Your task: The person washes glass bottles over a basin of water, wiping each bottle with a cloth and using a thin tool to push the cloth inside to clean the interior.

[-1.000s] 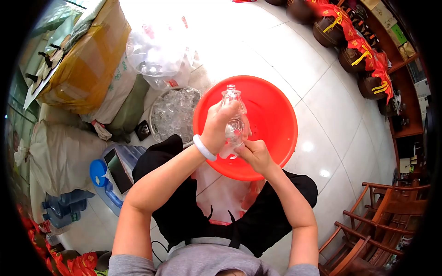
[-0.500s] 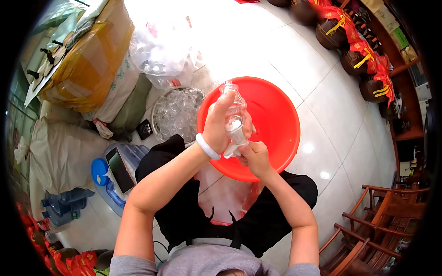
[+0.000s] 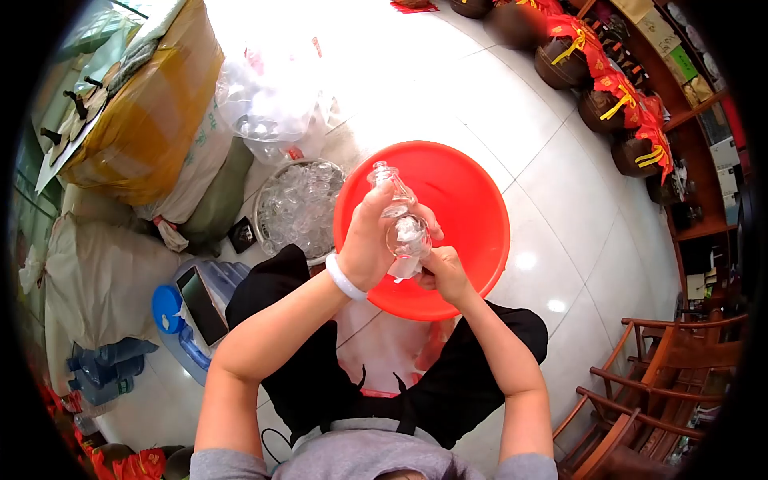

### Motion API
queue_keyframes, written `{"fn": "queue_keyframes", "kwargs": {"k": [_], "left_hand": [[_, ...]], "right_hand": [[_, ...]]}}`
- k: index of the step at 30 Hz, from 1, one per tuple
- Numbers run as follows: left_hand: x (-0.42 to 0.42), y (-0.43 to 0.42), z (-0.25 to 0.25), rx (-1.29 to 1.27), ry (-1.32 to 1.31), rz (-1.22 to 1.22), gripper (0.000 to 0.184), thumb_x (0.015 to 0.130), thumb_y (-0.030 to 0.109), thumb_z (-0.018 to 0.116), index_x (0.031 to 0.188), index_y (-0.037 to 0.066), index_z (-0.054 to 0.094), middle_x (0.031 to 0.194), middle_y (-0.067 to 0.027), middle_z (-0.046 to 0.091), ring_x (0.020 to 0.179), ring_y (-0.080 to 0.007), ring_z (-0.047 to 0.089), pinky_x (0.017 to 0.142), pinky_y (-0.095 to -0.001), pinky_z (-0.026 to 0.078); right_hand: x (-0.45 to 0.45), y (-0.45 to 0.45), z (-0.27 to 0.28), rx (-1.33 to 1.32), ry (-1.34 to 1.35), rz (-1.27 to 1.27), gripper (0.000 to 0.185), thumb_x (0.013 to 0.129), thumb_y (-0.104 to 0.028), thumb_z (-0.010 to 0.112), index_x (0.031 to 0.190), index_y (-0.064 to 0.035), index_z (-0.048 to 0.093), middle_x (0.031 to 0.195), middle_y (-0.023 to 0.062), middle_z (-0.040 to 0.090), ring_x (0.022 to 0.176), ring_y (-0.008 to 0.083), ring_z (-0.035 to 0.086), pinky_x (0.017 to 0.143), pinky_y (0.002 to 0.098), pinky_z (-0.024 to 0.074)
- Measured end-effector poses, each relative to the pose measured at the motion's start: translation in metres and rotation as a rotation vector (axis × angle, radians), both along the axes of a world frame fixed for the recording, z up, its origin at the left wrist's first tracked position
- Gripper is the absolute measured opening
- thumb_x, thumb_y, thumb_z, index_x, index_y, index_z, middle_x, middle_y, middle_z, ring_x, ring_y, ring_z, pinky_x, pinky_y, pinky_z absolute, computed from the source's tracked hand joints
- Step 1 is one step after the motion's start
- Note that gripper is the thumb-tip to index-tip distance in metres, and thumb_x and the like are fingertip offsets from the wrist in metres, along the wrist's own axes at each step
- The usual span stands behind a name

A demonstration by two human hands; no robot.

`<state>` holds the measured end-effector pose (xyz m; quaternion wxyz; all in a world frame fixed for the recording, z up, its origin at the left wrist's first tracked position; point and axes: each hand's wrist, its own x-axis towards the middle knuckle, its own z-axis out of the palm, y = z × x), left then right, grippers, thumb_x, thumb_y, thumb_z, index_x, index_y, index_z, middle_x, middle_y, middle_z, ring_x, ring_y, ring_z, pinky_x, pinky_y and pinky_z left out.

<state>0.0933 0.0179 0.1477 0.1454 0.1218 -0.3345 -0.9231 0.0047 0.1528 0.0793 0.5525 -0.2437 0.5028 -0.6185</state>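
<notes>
My left hand (image 3: 370, 240), with a white bracelet at the wrist, is wrapped round a clear glass bottle (image 3: 398, 200) tilted over the red basin (image 3: 480, 200). The bottle's narrow neck points away from me. At its near end my right hand (image 3: 445, 275) pinches a piece of white cloth or tissue (image 3: 406, 266), part of which shows through the glass. The fingertips of my right hand are partly hidden. A round metal basin (image 3: 258, 214) full of small clear glass pieces stands just left of the red one.
A taped carton (image 3: 152, 104) and sacks (image 3: 104, 268) stand at the left. Nearer lies a phone (image 3: 202, 306) beside a water jug with a blue cap (image 3: 166, 309). Dark jars (image 3: 560, 62) with red cloth line the upper right. Wooden chairs (image 3: 680, 352) stand at the lower right.
The bottle has tilted to the left, and its wider end has turned toward the camera. Both hands have shifted with it and keep their hold. The whole view has shifted slightly.
</notes>
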Motion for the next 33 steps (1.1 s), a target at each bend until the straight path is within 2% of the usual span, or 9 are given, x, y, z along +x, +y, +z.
{"fn": "queue_keyframes", "kwargs": {"k": [9, 11, 15, 17, 21, 24, 26, 30, 33], "left_hand": [[0.001, 0.002, -0.007, 0.069, -0.032, -0.029, 0.042, 0.085, 0.051, 0.039, 0.083, 0.01, 0.05, 0.071, -0.013, 0.059, 0.077, -0.0249, 0.057, 0.081, -0.0371, 0.044], [0.003, 0.001, -0.013, -0.062, 0.082, -0.084, 0.041, 0.087, 0.049, 0.043, 0.091, 0.009, 0.047, 0.073, -0.0145, 0.06, 0.069, -0.0193, 0.059, 0.062, -0.0291, 0.048], [0.007, 0.003, -0.009, -0.11, 0.075, -0.111, 0.04, 0.087, 0.046, 0.044, 0.088, 0.006, 0.047, 0.067, -0.0133, 0.059, 0.062, -0.0178, 0.057, 0.057, -0.0269, 0.047], [0.006, 0.006, -0.01, -0.257, -0.066, -0.101, 0.045, 0.085, 0.05, 0.036, 0.08, 0.007, 0.047, 0.059, -0.0111, 0.058, 0.063, -0.0192, 0.056, 0.084, -0.0335, 0.043], [0.004, 0.007, -0.008, -0.332, 0.003, -0.095, 0.047, 0.084, 0.051, 0.034, 0.08, 0.007, 0.047, 0.057, -0.0109, 0.057, 0.062, -0.0183, 0.056, 0.084, -0.0321, 0.043], [0.005, 0.005, -0.008, -0.33, 0.021, -0.124, 0.049, 0.085, 0.053, 0.033, 0.08, 0.006, 0.047, 0.057, -0.0107, 0.057, 0.059, -0.019, 0.055, 0.079, -0.033, 0.045], [0.007, 0.005, -0.004, -0.174, -0.106, -0.137, 0.042, 0.086, 0.046, 0.044, 0.082, 0.005, 0.047, 0.056, -0.0103, 0.056, 0.053, -0.0169, 0.053, 0.059, -0.0266, 0.044], [-0.003, -0.004, -0.005, 0.034, -0.287, -0.183, 0.054, 0.083, 0.062, 0.036, 0.078, 0.009, 0.049, 0.052, -0.0074, 0.051, 0.05, -0.0205, 0.051, 0.065, -0.0351, 0.045], [-0.008, -0.009, -0.012, 0.332, -0.21, -0.221, 0.054, 0.081, 0.062, 0.04, 0.073, 0.01, 0.052, 0.052, -0.0083, 0.05, 0.049, -0.0219, 0.049, 0.067, -0.0351, 0.044]], "right_hand": [[-0.009, -0.001, -0.014, 0.001, -0.018, 0.018, 0.037, 0.089, -0.03, 0.052, 0.068, -0.0002, 0.057, 0.053, -0.0029, 0.039, 0.043, 0.0039, 0.029, 0.04, 0.0209, 0.0201], [-0.009, -0.001, -0.02, -0.081, 0.108, -0.032, 0.032, 0.088, -0.025, 0.055, 0.07, 0.0009, 0.058, 0.054, -0.0027, 0.042, 0.046, 0.0041, 0.034, 0.042, 0.0207, 0.0249], [-0.008, 0.0, -0.014, -0.127, 0.217, -0.031, 0.022, 0.086, -0.019, 0.058, 0.076, 0.0006, 0.061, 0.057, -0.0028, 0.046, 0.05, 0.0046, 0.039, 0.046, 0.0208, 0.0308], [-0.008, 0.002, -0.014, -0.092, 0.326, -0.075, 0.017, 0.084, -0.016, 0.061, 0.081, 0.0002, 0.063, 0.06, -0.0041, 0.048, 0.055, 0.0056, 0.044, 0.05, 0.0217, 0.0352], [-0.006, 0.005, -0.015, -0.19, 0.364, -0.091, 0.018, 0.082, -0.016, 0.063, 0.084, 0.0015, 0.063, 0.061, -0.0016, 0.052, 0.058, 0.0056, 0.048, 0.052, 0.0232, 0.0388], [-0.008, 0.009, -0.016, -0.286, 0.706, -0.109, 0.02, 0.082, -0.017, 0.063, 0.085, 0.0024, 0.063, 0.059, 0.0033, 0.054, 0.054, 0.007, 0.05, 0.05, 0.0249, 0.0401], [-0.009, 0.01, -0.004, -0.283, 1.112, -0.061, 0.019, 0.081, -0.016, 0.063, 0.082, 0.0026, 0.062, 0.058, 0.0077, 0.053, 0.048, 0.0093, 0.049, 0.045, 0.0263, 0.0392], [-0.005, 0.01, 0.005, -0.311, 1.127, -0.084, 0.02, 0.081, -0.016, 0.064, 0.077, 0.0024, 0.06, 0.055, 0.0083, 0.051, 0.044, 0.0119, 0.047, 0.042, 0.0269, 0.0376], [0.005, 0.012, 0.002, -0.226, 0.773, -0.063, 0.019, 0.084, -0.014, 0.058, 0.074, 0.0026, 0.057, 0.054, 0.005, 0.048, 0.044, 0.0105, 0.042, 0.042, 0.0257, 0.0334]]}}
